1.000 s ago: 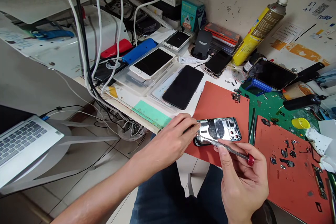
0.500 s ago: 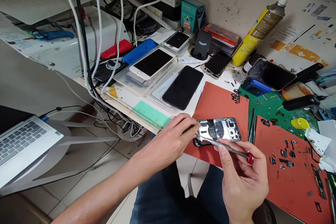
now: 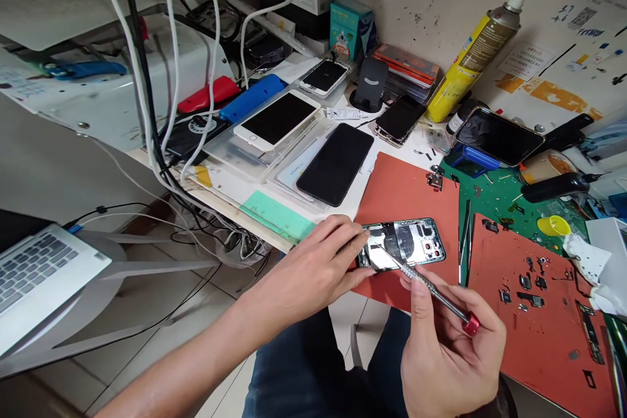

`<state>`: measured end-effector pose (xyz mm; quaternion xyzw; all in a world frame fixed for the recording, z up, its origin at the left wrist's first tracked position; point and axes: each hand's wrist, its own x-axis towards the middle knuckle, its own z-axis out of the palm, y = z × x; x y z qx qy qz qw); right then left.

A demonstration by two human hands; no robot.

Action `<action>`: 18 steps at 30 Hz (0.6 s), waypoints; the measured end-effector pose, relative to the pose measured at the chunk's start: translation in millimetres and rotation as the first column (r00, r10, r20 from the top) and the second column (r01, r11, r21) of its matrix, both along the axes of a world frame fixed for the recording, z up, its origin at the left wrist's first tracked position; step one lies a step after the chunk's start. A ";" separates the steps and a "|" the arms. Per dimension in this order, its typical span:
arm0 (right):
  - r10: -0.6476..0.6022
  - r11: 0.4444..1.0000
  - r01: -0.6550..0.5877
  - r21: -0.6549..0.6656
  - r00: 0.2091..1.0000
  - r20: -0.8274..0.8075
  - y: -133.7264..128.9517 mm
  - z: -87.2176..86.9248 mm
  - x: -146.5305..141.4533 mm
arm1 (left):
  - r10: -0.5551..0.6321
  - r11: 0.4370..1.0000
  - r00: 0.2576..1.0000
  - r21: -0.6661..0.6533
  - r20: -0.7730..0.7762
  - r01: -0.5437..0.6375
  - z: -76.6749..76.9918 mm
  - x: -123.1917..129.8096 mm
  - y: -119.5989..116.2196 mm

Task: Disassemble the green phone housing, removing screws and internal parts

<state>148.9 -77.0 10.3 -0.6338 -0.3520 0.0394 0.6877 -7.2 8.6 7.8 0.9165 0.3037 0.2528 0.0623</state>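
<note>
An opened phone housing (image 3: 416, 241) lies on the orange mat (image 3: 392, 189) near the table's front edge, its metal inside facing up. My left hand (image 3: 323, 255) grips the left end of the housing, fingers on top and thumb at the near side. In my right hand (image 3: 450, 339) is a thin metal screwdriver (image 3: 431, 287) with a red end cap, held between thumb and fingers. Its tip points up and left over the inside of the housing; whether it touches is too small to tell.
Left of the mat lie a black phone (image 3: 336, 163) and a white phone (image 3: 277, 119). Small parts (image 3: 531, 299) lie on a second orange mat at right, tweezers (image 3: 465, 241) between the mats. A yellow spray can (image 3: 473, 55) stands behind.
The screwdriver's tip has moved right, away from my left fingers, and its handle is lower. My left thumb now shows at the housing's near edge. The view has shifted slightly.
</note>
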 end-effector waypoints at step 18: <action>0.038 0.998 -0.054 0.026 0.906 0.422 9.4 -25.0 -6.4 | 0.015 0.999 0.998 0.035 0.053 -0.017 -3.3 2.1 -1.1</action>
